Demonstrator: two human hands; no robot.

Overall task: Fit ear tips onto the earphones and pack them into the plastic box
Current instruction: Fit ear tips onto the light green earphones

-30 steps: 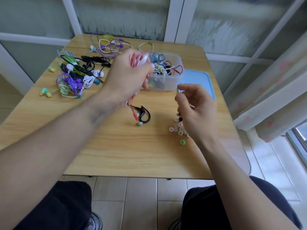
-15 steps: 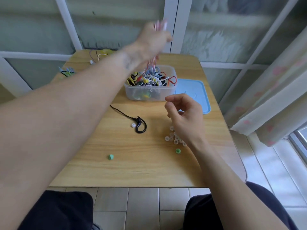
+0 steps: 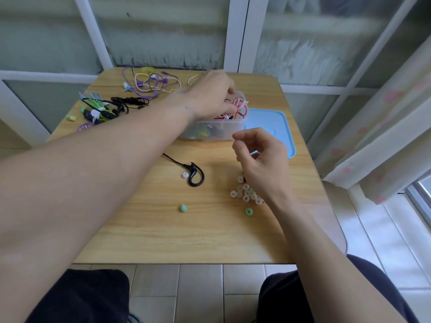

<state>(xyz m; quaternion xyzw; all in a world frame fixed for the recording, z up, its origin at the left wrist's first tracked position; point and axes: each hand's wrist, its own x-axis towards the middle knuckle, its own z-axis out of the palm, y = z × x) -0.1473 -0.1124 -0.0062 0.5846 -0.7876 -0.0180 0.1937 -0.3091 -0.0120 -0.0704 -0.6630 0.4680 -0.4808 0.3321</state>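
Observation:
My left hand (image 3: 210,96) reaches into the clear plastic box (image 3: 233,129) at the table's far side, its fingers curled down on a pink-and-white earphone cable (image 3: 241,104) that lies on top of the earphones inside. Hovering over the table in front of the box, my right hand (image 3: 261,159) has loosely curled fingers with nothing in them. A black ear-hook earphone (image 3: 196,176) lies mid-table with a white ear tip (image 3: 185,175) beside it. Several translucent ear tips (image 3: 243,194) sit under my right wrist.
The blue lid (image 3: 270,120) lies right of the box. Two green ear tips (image 3: 183,208) (image 3: 249,211) lie nearer the front edge. Tangled earphones (image 3: 100,110) and purple and cream cables (image 3: 149,85) cover the far left. A curtain (image 3: 382,136) hangs on the right.
My left hand came down from high above the box and lowered the pink-and-white earphones into it. My right hand stayed roughly where it was.

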